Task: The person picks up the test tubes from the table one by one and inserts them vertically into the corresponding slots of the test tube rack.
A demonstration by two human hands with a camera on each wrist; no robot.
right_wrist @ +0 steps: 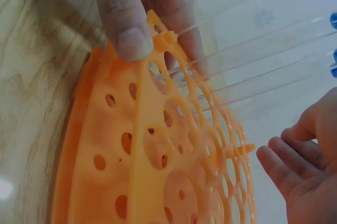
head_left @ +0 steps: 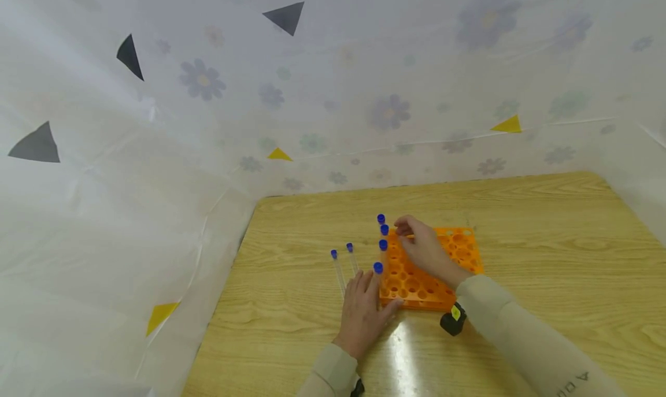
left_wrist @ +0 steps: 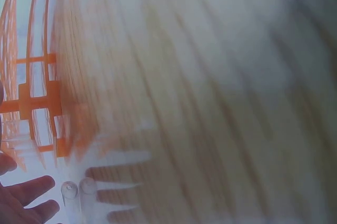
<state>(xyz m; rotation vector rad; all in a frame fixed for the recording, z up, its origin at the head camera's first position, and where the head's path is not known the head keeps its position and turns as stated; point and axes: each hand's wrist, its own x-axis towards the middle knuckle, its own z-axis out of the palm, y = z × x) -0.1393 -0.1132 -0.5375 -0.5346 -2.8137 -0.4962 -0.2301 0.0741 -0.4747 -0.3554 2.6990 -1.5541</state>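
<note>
An orange test tube rack point(head_left: 424, 304) sits on the table under both hands. My left hand point(head_left: 361, 309) holds its near left corner, with the thumb point(right_wrist: 133, 44) on the front face and the fingers round the left side. Several clear, blue-capped test tubes point(head_left: 378, 268) stand upright along the rack's left column. Over the rack's far left part is my right hand point(head_left: 424, 248), fingers loosely bent, beside the standing tubes. In the right wrist view nothing shows between those fingers. Left of the rack lie two more capped tubes point(head_left: 339, 274), their near ends partly hidden by my left hand.
The wooden table point(head_left: 291, 304) extends on both sides of the rack. White flower-patterned sheeting point(head_left: 333, 96) hangs behind and to the left, with black and yellow triangles on it. A black device point(head_left: 452, 321) is at my right wrist, close to the rack's front edge.
</note>
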